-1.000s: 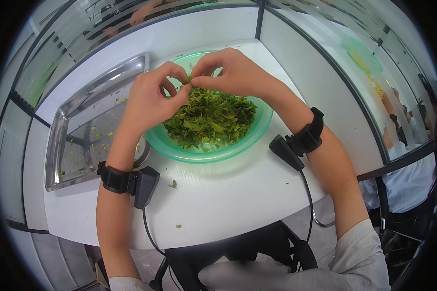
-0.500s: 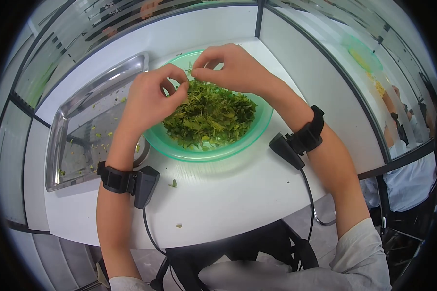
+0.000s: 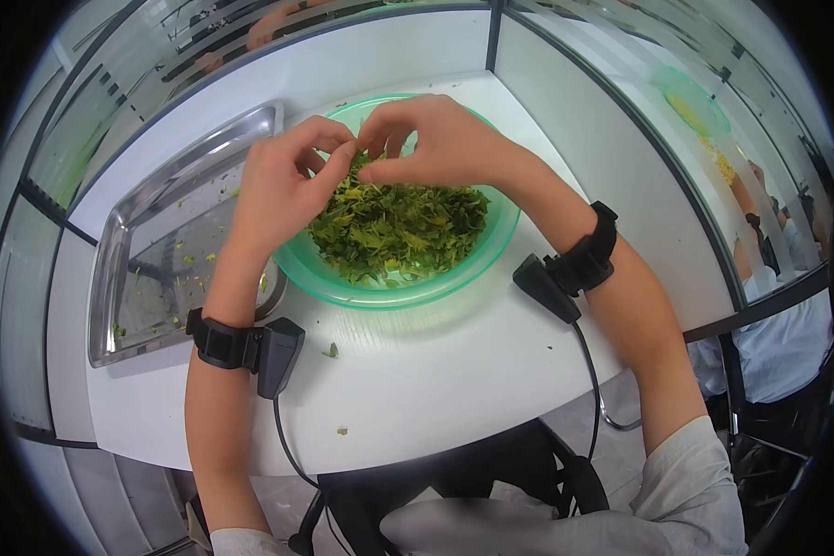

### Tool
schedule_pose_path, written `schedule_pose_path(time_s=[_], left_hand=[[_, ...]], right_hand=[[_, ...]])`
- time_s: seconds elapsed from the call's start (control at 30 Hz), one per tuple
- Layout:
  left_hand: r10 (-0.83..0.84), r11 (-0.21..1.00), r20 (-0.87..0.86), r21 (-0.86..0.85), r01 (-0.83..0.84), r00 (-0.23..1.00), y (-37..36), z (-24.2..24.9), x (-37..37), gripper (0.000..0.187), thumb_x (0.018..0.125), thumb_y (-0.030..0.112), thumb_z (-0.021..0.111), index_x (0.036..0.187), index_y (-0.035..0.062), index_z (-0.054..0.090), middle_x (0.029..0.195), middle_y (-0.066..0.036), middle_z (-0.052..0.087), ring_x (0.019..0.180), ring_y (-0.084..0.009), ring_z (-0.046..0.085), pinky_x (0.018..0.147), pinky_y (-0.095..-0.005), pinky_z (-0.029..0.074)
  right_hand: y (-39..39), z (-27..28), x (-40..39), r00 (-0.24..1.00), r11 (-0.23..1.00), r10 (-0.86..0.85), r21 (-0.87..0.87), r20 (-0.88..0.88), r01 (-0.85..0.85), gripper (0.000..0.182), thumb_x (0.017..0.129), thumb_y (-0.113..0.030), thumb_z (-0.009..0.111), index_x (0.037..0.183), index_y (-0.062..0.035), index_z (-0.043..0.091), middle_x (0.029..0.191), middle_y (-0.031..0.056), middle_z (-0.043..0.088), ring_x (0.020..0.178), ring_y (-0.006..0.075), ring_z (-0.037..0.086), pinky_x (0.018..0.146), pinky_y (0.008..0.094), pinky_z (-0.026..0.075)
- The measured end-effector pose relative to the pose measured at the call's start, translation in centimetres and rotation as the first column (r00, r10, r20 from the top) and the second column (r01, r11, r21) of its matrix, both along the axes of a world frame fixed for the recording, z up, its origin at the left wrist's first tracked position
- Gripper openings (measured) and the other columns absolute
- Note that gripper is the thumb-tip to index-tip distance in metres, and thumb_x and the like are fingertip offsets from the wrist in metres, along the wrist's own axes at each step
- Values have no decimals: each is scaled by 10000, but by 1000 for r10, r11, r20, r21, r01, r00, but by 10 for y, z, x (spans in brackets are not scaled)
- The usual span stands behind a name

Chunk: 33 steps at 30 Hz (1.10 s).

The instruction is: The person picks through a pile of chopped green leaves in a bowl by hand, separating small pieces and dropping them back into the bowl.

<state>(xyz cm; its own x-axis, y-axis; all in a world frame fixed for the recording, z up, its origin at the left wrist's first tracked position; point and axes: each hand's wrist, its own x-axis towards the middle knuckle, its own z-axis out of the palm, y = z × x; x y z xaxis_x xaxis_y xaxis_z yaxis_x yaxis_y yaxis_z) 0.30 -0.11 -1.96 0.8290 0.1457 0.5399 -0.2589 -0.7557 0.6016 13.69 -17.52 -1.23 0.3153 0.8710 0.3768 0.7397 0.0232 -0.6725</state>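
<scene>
A translucent green plastic bowl [image 3: 394, 298] holds a heap of torn green leaves [image 3: 403, 232]. Over the heap's far left part, my left hand [image 3: 292, 181] is closed, its thumb and forefinger pinched on a small green leaf. My right hand [image 3: 440, 139] comes in from the right with curled fingers touching the left fingertips, and the same bit of greenery lies between its thumb and fingers. The fingers hide part of the leaf. Both wrists wear black straps with a cabled device.
Left of the bowl, a steel tray [image 3: 111, 320] has scattered leaf scraps in it. Small leaf bits lie on the white table [image 3: 417, 389]. Low partitions [image 3: 612, 157] enclose the back and right. Beyond the right one are another person's arm and a green bowl [image 3: 695, 107].
My right hand has moved slightly down and left. Its fingertips now meet those of my left hand, where a small gap showed before. The bowl and tray stay put.
</scene>
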Motion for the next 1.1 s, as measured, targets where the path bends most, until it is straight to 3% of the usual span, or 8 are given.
schedule_pose_path(time_s=[0.17, 0.27, 0.37, 0.43, 0.83, 1.1], left_hand=[[-6, 1000, 11, 6, 6, 1000, -1, 1, 0, 105, 880, 146, 700, 946, 65, 710, 757, -35, 711, 534, -101, 617, 500, -245, 457], [-4, 999, -4, 52, 5, 1000, -1, 3, -2, 101, 872, 144, 704, 936, 65, 706, 759, -31, 715, 535, -109, 622, 507, -247, 466], [-2, 996, -31, 93, 5, 1000, -2, 4, -3, 74, 902, 80, 666, 951, 26, 676, 795, -24, 714, 609, -62, 622, 546, -219, 451], [10, 997, 8, 78, -10, 1000, -1, 2, -1, 85, 860, 137, 703, 905, 65, 695, 770, -25, 723, 544, -123, 638, 514, -256, 476], [20, 993, -27, 115, -17, 999, 0, 2, -2, 72, 797, 117, 680, 845, 67, 658, 740, -24, 712, 561, -125, 657, 527, -265, 474], [21, 998, -29, 66, -19, 999, 0, 2, -2, 83, 819, 125, 680, 869, 63, 658, 723, -38, 714, 568, -130, 668, 536, -263, 480]], right_hand=[[0, 0, 7, 1000, 1000, 3, -26, -29, -3, 200, 839, -247, 751, 932, -71, 728, 863, 22, 720, 830, 131, 678, 723, 309, 540], [-1, 2, 2, 1000, 997, -12, -71, -6, 12, 150, 800, -178, 710, 885, -55, 694, 844, 29, 708, 832, 129, 684, 720, 302, 542], [-1, 0, 2, 1000, 997, -10, -74, 1, 10, 147, 777, -160, 694, 877, -54, 675, 841, 40, 704, 828, 135, 684, 719, 302, 541], [-2, 2, 0, 1000, 997, -9, -73, -7, 8, 146, 773, -156, 686, 873, -51, 665, 838, 47, 702, 825, 142, 683, 720, 303, 541], [-1, 3, 1, 998, 998, -57, -25, -28, 56, 152, 764, -159, 668, 857, -40, 646, 800, 69, 700, 789, 154, 667, 714, 303, 523], [1, -2, 4, 994, 994, -105, -8, -42, 105, 179, 798, -193, 704, 918, -60, 695, 827, 53, 720, 805, 153, 681, 752, 310, 533]])
